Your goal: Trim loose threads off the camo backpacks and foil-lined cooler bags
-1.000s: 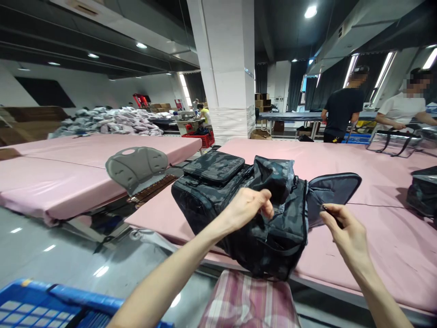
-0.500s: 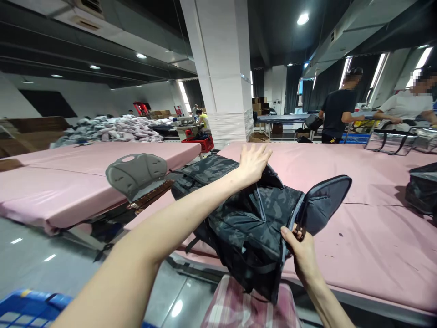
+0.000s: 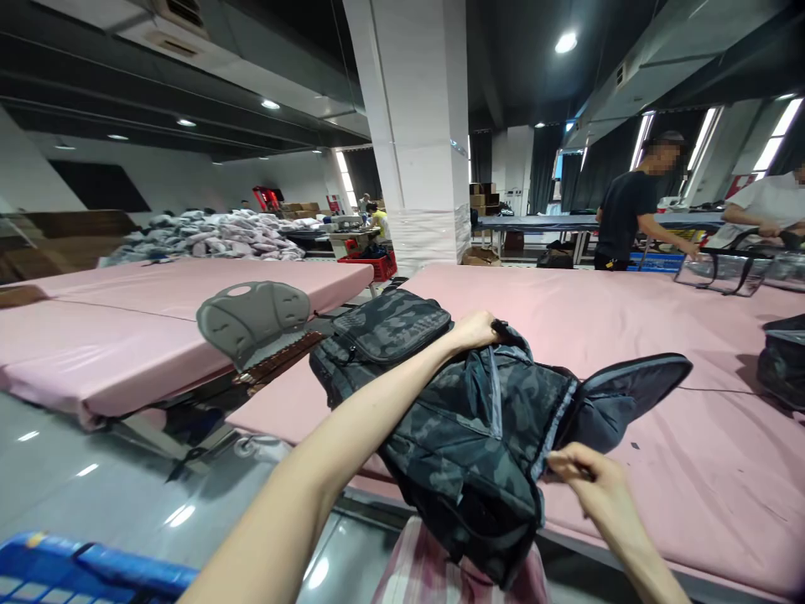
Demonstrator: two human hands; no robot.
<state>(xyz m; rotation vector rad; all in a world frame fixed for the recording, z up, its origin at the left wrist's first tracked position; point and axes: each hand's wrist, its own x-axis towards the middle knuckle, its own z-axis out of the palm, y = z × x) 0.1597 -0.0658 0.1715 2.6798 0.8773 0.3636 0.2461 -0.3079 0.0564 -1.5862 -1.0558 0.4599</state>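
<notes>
A black-grey camouflage backpack (image 3: 440, 419) lies on its side across the pink table's front edge, its lower end hanging over. Its dark-lined end flap (image 3: 635, 390) is unzipped and folded out to the right. My left hand (image 3: 479, 330) is closed around a fold of the backpack's fabric on its upper side, the fingertips partly hidden. At the flap's opening, my right hand (image 3: 594, 480) is pinched close against the grey zipper edge (image 3: 557, 419). What the right fingers hold there is too small to make out.
The pink-covered table (image 3: 710, 470) extends right, with another dark bag (image 3: 783, 361) on it. A grey seat-like panel (image 3: 255, 323) stands to the left. Near the floor is a blue crate (image 3: 94, 566). Two people work at the far right by a clear bag (image 3: 723, 270). A white pillar (image 3: 418, 143) rises behind.
My left hand has gone from spread fingers to closed on the backpack. My right hand has moved slightly right and down, and the flap hangs lower and further out.
</notes>
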